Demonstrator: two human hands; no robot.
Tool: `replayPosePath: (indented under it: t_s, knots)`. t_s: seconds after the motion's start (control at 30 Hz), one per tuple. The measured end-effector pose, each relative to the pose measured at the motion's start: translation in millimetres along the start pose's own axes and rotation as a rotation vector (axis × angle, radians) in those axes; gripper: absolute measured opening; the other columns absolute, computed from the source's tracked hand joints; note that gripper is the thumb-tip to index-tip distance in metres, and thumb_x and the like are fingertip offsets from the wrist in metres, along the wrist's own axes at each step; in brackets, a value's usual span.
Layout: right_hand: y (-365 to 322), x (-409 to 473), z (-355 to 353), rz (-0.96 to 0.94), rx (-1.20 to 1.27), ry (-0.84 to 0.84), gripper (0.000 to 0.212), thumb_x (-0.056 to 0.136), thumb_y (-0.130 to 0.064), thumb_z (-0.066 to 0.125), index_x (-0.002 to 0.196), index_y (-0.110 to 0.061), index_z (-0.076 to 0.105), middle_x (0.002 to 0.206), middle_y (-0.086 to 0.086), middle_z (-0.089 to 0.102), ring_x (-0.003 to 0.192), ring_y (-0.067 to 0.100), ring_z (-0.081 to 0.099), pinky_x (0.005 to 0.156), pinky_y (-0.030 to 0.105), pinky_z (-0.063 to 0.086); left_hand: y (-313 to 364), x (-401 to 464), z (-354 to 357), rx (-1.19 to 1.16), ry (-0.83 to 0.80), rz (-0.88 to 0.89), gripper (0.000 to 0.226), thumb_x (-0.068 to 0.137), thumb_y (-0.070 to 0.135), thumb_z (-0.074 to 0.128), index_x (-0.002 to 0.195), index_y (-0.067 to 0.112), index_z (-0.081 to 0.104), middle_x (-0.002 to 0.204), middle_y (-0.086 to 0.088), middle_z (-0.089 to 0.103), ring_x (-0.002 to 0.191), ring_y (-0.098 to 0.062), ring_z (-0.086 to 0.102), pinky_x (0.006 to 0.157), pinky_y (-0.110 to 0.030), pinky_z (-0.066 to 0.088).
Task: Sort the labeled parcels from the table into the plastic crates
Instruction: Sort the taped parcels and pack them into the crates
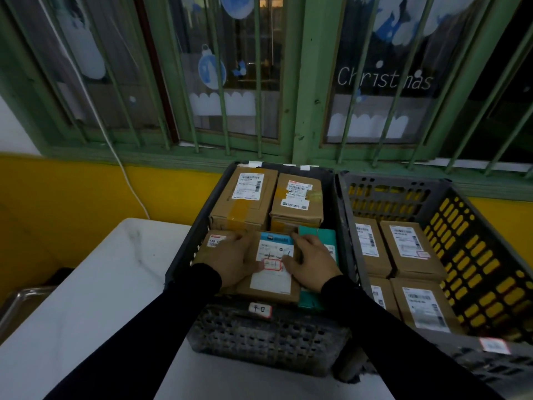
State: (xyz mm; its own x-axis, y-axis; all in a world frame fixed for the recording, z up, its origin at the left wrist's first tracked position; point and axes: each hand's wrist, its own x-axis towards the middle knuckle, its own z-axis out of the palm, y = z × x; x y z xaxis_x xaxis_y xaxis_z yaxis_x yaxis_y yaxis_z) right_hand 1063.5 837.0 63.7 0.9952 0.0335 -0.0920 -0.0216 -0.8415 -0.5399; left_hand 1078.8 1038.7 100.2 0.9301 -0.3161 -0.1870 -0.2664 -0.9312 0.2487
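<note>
A dark plastic crate (259, 339) stands on the white table (95, 284) and is full of labeled cardboard parcels. My left hand (230, 259) and my right hand (310, 259) grip the two sides of a brown parcel (271, 272) with a white label and blue strip, at the crate's near side. Behind it lie two larger brown parcels (245, 194), (297, 199). A teal parcel (317, 233) shows under my right hand. A second crate (476, 226) at the right holds several labeled parcels (412, 249).
A green barred window (259, 82) and a yellow wall (72, 192) rise behind the crates. A white cable (127, 174) hangs down the wall to the table's far edge. A metal frame (17, 301) shows at the lower left beside the table.
</note>
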Motion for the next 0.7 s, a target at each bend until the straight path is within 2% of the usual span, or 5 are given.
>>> replayPosePath:
  t_s: [0.1,0.17,0.5,0.6,0.7]
  knots:
    - [0.5,-1.7,2.4,-0.005,-0.153,-0.044,0.068,0.100,-0.054,0.037,0.158,-0.027,0.013,0.161,0.005,0.020,0.144,0.029,0.023,0.118,0.038,0.023,-1.8,-2.1,6.4,0.200,-0.080,0.086,0.071,0.102,0.052,0.030,0.157,0.021,-0.002,0.165,-0.001,-0.004,0.148,-0.024,0.014,0.117,-0.042,0.019]
    - [0.0,-4.3,7.4,0.002,-0.281,-0.071,0.066,0.101,-0.057,0.026,0.158,-0.029,0.008,0.163,0.002,0.016,0.144,0.031,0.020,0.116,0.045,0.020,-4.6,-0.3,13.4,0.258,-0.136,0.076,0.069,0.103,0.051,0.020,0.156,0.018,-0.010,0.164,-0.004,-0.011,0.150,-0.025,0.007,0.120,-0.045,0.015]
    - [-6.4,-4.6,10.3,0.053,-0.357,-0.116,0.065,0.102,-0.057,0.016,0.158,-0.026,0.005,0.164,0.003,0.013,0.146,0.031,0.017,0.116,0.050,0.018,-11.9,3.5,14.4,0.221,-0.163,0.049,0.066,0.103,0.051,0.021,0.157,0.024,-0.006,0.165,-0.001,-0.007,0.149,-0.030,0.012,0.120,-0.047,0.016]
    - [-8.0,-8.3,-0.7,0.073,-0.194,-0.076,0.062,0.103,-0.054,0.021,0.157,-0.023,0.018,0.163,0.010,0.017,0.147,0.030,0.019,0.119,0.042,0.020,-11.4,-2.4,-0.1,0.122,-0.087,0.114,0.056,0.106,0.041,0.023,0.157,0.021,0.011,0.164,-0.001,0.008,0.147,-0.024,0.020,0.117,-0.037,0.019]
    - [-14.9,-18.1,-21.6,0.089,-0.003,0.054,0.057,0.105,-0.048,0.027,0.154,-0.019,0.029,0.160,0.009,0.022,0.145,0.027,0.027,0.118,0.033,0.023,-13.4,-2.9,-16.8,-0.150,0.066,0.132,0.050,0.105,0.038,0.029,0.151,0.019,0.032,0.159,-0.004,0.028,0.141,-0.022,0.034,0.115,-0.033,0.029]
